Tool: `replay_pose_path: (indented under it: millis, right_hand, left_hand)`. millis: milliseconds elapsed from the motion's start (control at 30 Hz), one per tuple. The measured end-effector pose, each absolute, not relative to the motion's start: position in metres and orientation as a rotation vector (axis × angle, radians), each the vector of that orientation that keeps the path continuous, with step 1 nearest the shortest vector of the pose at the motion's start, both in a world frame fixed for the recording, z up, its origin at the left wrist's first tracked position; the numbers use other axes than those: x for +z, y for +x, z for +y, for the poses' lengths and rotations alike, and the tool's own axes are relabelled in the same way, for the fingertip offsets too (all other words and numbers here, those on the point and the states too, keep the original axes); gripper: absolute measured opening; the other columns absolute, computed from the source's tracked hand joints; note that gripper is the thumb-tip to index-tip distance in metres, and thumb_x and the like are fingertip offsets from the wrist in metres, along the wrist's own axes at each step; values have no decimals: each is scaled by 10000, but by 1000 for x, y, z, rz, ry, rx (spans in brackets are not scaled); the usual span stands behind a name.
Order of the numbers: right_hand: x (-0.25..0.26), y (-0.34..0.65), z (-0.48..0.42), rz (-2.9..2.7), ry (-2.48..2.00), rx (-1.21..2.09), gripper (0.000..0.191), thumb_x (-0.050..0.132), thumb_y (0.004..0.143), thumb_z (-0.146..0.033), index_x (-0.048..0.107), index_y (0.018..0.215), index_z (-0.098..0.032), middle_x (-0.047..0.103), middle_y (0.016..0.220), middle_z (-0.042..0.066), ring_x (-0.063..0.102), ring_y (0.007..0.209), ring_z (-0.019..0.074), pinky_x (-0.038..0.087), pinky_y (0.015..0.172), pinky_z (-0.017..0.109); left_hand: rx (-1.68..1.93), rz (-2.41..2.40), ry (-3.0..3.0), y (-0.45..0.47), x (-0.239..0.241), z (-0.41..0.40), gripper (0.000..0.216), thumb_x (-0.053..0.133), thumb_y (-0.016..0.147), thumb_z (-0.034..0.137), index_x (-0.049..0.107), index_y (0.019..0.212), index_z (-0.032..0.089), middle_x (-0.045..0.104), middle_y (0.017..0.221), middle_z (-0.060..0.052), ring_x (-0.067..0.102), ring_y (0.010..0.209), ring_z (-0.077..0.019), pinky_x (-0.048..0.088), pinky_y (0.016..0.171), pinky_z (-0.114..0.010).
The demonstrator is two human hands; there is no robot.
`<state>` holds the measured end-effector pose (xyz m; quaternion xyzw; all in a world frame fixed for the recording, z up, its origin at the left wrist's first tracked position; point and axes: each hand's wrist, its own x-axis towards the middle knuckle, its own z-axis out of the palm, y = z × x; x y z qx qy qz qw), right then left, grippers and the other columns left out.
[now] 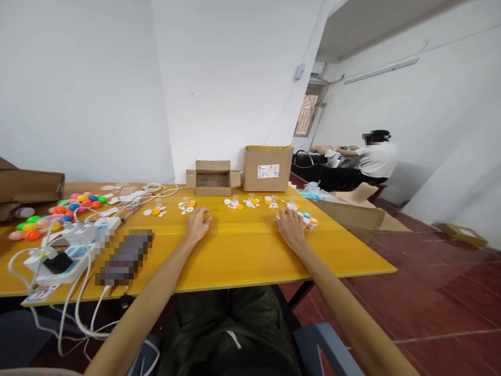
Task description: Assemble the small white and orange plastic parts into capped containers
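Observation:
My left hand (198,225) rests on the yellow table (235,256), its fingers loosely bent and the thumb apart, with nothing seen in it. Beyond its fingertips lies a small group of white and orange plastic parts (187,207). Palm down, my right hand (290,227) has its fingers spread on the tabletop at the right. Close beside it stand several small round pieces with white, orange and blue tops (309,220). Farther back are more groups of white and orange discs (235,203), with small clear cups among them.
An open cardboard box (213,191) and a taller closed carton (268,156) stand against the wall. At left are colourful plastic balls (33,227), power strips (78,250) with white cables, and a blurred dark device (125,256). A person (378,156) sits at the far right.

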<state>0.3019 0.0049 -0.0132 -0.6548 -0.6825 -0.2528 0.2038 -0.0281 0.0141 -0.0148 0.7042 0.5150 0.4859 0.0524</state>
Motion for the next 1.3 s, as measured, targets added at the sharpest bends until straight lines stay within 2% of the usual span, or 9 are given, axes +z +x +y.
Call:
replay_pose_path:
  millis: [133, 467, 667, 800, 933, 1100, 1300]
  right_hand:
    - [-19, 309, 8, -1896, -1825, -724, 137, 507, 883, -193, 623, 955, -199, 658, 956, 147, 566, 930, 297, 396, 769, 365]
    - [-32, 321, 10, -1787, -1625, -906, 141, 472, 851, -170, 580, 940, -154, 667, 941, 164, 562, 1001, 323, 373, 889, 455]
    - [-35, 322, 10, -1714, -1544, -777, 272, 422, 843, -188, 607, 1031, -123, 643, 1137, 251, 527, 1183, 395, 347, 953, 574]
    - [-34, 322, 9, -1710, -1504, -764, 363, 444, 856, -230, 579, 1171, -111, 597, 1262, 260, 504, 1229, 406, 346, 972, 582]
    - [-32, 316, 9, -1771, -1327, -857, 358, 451, 889, -235, 547, 1221, -142, 604, 1289, 214, 499, 1261, 360, 344, 1010, 545]
    - [-32, 308, 6, -1980, -1037, -893, 296, 426, 933, -223, 575, 1187, -197, 626, 1285, 152, 530, 1255, 278, 376, 1018, 451]
    - [-33, 306, 6, -2071, -926, -830, 269, 416, 967, -268, 591, 1166, -224, 648, 1256, 130, 566, 1229, 261, 439, 984, 434]
  left_hand:
    - [1520, 1604, 2111, -26, -15, 11, 173, 664, 741, 128, 598, 853, 243, 653, 897, -48, 620, 972, -269, 477, 904, -418]
    - [1373, 2028, 2182, -25, -15, 5, 228, 622, 802, 149, 591, 1017, 217, 626, 1071, -90, 571, 1083, -277, 447, 961, -436]
    - [1224, 2111, 2318, -23, -18, 0, 262, 584, 828, 159, 579, 1084, 215, 604, 1119, -102, 547, 1114, -282, 425, 970, -433]
    - [1186, 2175, 2296, -25, -20, 1, 267, 587, 831, 183, 574, 1096, 201, 589, 1158, -117, 528, 1144, -288, 412, 976, -425]
    - [1134, 2267, 2213, -28, -17, 1, 346, 597, 814, 194, 557, 1157, 186, 552, 1236, -138, 511, 1183, -304, 416, 976, -428]
    - [1080, 2413, 2063, -30, -9, -4, 436, 596, 793, 185, 527, 1224, 179, 515, 1301, -157, 509, 1182, -309, 439, 952, -417]
    - [944, 2543, 1921, -31, -6, -4, 540, 604, 820, 286, 477, 1334, 178, 473, 1382, -187, 491, 1210, -342, 436, 965, -454]
